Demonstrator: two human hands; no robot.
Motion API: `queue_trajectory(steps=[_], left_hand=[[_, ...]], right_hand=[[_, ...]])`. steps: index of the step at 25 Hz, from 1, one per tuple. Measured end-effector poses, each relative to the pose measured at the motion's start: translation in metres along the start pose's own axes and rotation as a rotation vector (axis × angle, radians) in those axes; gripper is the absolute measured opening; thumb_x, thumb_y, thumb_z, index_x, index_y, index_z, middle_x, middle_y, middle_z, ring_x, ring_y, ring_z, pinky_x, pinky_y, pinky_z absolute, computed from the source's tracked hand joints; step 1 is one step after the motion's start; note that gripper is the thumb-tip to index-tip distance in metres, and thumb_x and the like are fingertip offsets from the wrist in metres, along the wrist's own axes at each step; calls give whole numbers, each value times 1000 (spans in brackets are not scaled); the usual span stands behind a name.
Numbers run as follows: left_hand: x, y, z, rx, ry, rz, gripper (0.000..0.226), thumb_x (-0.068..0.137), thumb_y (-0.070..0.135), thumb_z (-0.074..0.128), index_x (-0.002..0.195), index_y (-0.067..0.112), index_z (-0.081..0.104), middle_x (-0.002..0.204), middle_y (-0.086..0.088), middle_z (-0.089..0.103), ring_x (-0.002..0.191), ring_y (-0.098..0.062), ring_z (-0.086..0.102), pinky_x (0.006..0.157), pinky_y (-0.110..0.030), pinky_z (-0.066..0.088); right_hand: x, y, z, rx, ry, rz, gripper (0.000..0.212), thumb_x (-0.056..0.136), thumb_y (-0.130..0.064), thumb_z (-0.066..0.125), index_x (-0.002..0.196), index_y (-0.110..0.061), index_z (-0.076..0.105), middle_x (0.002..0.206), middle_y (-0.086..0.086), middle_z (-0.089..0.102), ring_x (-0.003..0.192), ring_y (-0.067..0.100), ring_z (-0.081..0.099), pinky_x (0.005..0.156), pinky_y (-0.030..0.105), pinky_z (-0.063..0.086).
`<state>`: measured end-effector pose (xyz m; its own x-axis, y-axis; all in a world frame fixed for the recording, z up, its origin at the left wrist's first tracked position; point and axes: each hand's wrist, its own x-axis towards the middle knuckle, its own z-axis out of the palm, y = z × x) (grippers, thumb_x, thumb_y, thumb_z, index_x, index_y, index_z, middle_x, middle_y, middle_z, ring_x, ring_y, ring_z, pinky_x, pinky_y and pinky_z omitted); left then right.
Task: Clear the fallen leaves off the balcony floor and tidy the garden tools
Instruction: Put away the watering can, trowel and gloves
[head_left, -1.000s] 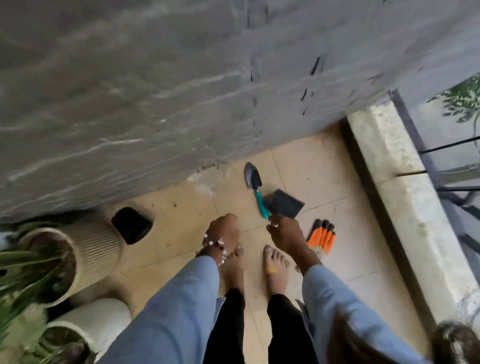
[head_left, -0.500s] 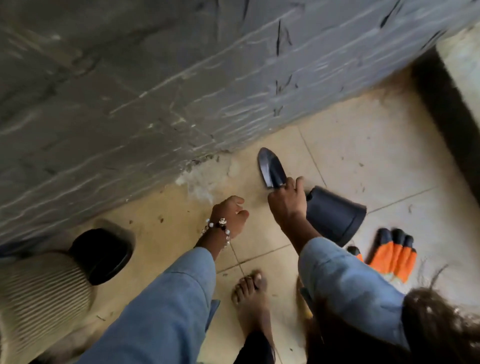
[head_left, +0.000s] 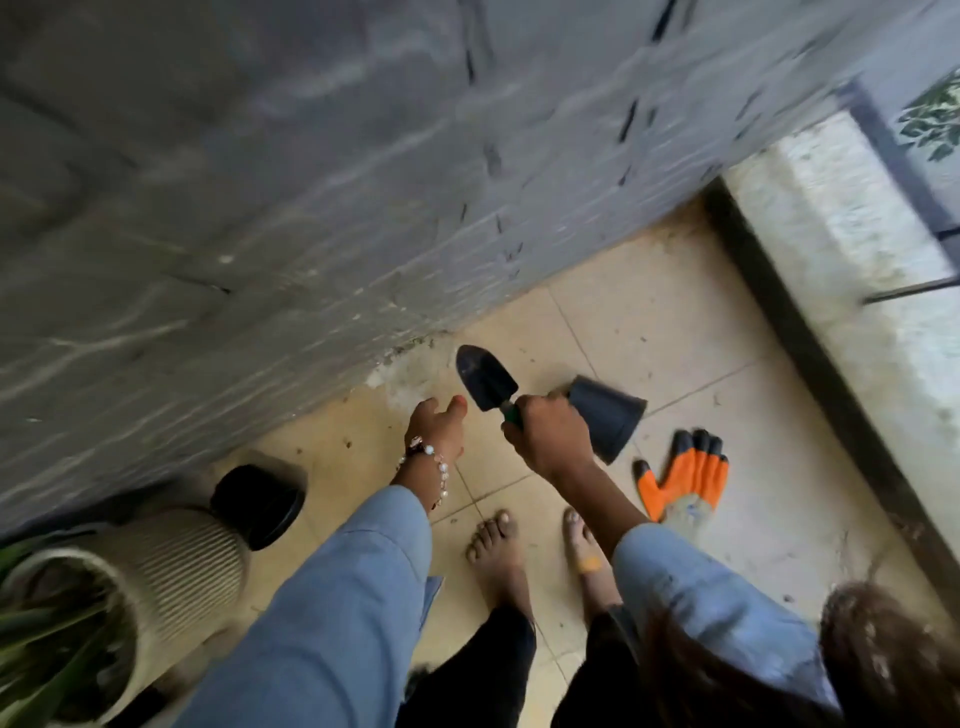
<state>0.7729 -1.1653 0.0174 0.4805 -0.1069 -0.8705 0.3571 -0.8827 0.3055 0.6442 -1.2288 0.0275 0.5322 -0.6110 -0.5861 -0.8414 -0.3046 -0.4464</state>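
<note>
My right hand (head_left: 549, 435) grips the green handle of a small black trowel (head_left: 484, 376), lifted off the beige tiled floor with its blade pointing toward the grey wall. Just right of that hand a black plastic pot (head_left: 610, 415) lies on its side on the tiles. An orange and black garden glove (head_left: 684, 480) lies flat on the floor further right. My left hand (head_left: 436, 428), with a beaded bracelet at the wrist, hangs beside the trowel, fingers loose and holding nothing.
A grey stone wall (head_left: 260, 182) runs along the far side. At the left stand a ribbed cream planter (head_left: 182, 566) with a green plant and a small black pot (head_left: 257, 504). A dark curb and pale ledge (head_left: 852, 322) border the right. My bare feet (head_left: 498, 551) stand on the tiles.
My right hand has closed round the trowel's handle and raised it from the floor. The view has pulled back and up, and my left hand has opened a little.
</note>
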Motion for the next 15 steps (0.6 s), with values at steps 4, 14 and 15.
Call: queue_trajectory(steps=[4,14,15], left_hand=[[-118,37,-27,-398,-116,-137,53,98,26,54,143,5,38,137,-16,51,114,-36,58,75,-36,51],[-429,93,-53,-322,-304,124,35,92,-3,55,127,2,52,116,-18,58,99,-32,59,84,-47,49],[-452,91,-44,-284,-346,153,31,92,-3,55,122,4,54,113,-19,59,94,-32,59,81,-45,49]], right_hand=[[-107,-12,-77,275,-4,-90,25,83,-26,68,104,-12,67,83,8,66,75,25,60,61,28,34],[-413,-30,-230,1047,386,244,39,77,-12,77,114,-7,65,90,5,65,67,13,59,60,15,48],[-443,-25,-231,1228,496,304,33,78,-8,75,109,-2,65,85,10,65,65,15,58,58,19,48]])
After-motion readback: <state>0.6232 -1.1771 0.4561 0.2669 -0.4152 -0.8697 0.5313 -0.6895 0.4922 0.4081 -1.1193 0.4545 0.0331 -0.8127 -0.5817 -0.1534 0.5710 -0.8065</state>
